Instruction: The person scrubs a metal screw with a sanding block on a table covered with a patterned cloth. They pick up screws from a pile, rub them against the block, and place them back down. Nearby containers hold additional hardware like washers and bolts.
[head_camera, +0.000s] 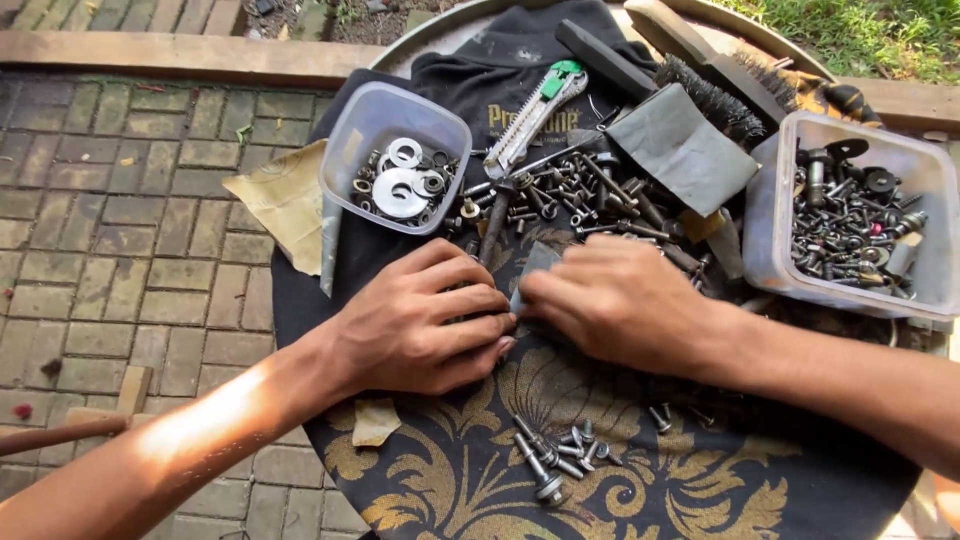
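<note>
Near the middle of the cloth-covered round table (430, 40), the left hand (415, 320) and right hand (620, 300) together pinch a small grey sandpaper scrap (533, 265) (bolt pile (570, 190) just behind), best kept taut and flat.

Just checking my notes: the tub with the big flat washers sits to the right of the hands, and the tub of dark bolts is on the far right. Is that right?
Not quite. The head view shows the washer tub up and to the left of the hands, above the left hand, not to the right. The bolt tub is indeed on the far right, beyond the right hand.
</note>
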